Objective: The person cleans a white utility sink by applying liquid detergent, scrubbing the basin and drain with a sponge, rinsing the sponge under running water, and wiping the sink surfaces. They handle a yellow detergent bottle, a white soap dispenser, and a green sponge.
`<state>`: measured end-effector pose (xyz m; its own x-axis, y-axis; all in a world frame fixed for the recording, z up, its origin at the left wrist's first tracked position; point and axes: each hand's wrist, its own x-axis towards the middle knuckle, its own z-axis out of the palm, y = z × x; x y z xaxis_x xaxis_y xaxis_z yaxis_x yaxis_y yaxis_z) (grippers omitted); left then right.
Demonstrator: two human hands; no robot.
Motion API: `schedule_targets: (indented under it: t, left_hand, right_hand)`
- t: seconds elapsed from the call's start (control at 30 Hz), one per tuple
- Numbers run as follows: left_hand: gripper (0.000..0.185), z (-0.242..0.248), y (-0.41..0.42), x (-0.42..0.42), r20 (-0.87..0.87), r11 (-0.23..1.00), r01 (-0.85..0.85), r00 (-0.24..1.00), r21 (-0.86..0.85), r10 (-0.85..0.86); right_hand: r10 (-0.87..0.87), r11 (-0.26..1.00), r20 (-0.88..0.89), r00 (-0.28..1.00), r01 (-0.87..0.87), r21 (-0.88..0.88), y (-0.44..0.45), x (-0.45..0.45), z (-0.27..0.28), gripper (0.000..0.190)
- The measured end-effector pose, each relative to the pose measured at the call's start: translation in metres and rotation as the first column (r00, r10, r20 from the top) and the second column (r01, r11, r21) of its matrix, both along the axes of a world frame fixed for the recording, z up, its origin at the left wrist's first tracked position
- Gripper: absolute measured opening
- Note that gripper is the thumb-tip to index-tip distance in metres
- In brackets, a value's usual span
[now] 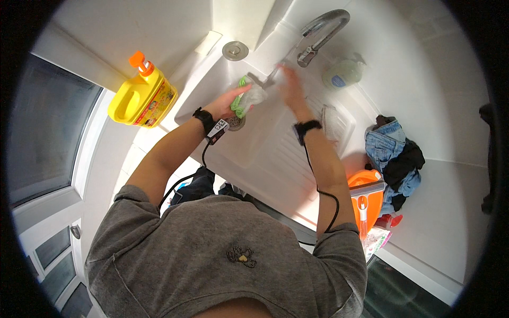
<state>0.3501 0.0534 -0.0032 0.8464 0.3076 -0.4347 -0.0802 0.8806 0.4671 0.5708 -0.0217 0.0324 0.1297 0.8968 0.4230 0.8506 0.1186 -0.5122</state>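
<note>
Over the basin of a white laundry sink (222, 147), my left hand (224, 104) grips a wet, bunched white-and-green cloth item (254, 97), possibly a sock. The metal drain strainer (235, 124) shows just below that hand, partly covered by it. To the right, blurred by motion, my right hand (292, 89) is raised near the chrome faucet (326, 28). Its fingers look extended, and nothing shows in it. A thin stream of water (293, 49) appears to run beside its fingertips. Ridges of a built-in washboard (284, 145) slope along the sink's right side.
A yellow pump jug (147, 97) stands left of the sink. A translucent soap bottle (344, 73) sits behind at right, near a whitish scrubber or cloth (330, 121). Jeans and dark clothes (391, 147) are piled at right, beside an orange basin (368, 177) and a squeegee (368, 189).
</note>
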Motion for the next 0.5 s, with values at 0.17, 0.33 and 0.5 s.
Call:
schedule_targets:
  t: [0.17,0.33,0.5]
  left_hand:
    - [0.032,0.005,-0.002,-0.022,0.026,0.965,0.225,0.973,0.132,-0.230]
    - [0.026,0.004,-0.019,-0.029,-0.208,0.801,0.482,0.876,0.356,-0.435]
    - [0.032,-0.010,-0.023,-0.021,-0.534,0.256,0.623,0.774,0.739,-0.341]
  right_hand:
    - [0.280,0.937,0.265,0.923,-0.202,-0.285,-0.043,-0.076,-0.005,0.066]
    - [0.412,0.837,0.108,0.905,-0.329,-0.437,-0.035,-0.082,-0.012,0.055]
    - [0.348,0.790,0.203,0.915,-0.170,-0.589,-0.029,-0.088,-0.028,0.027]
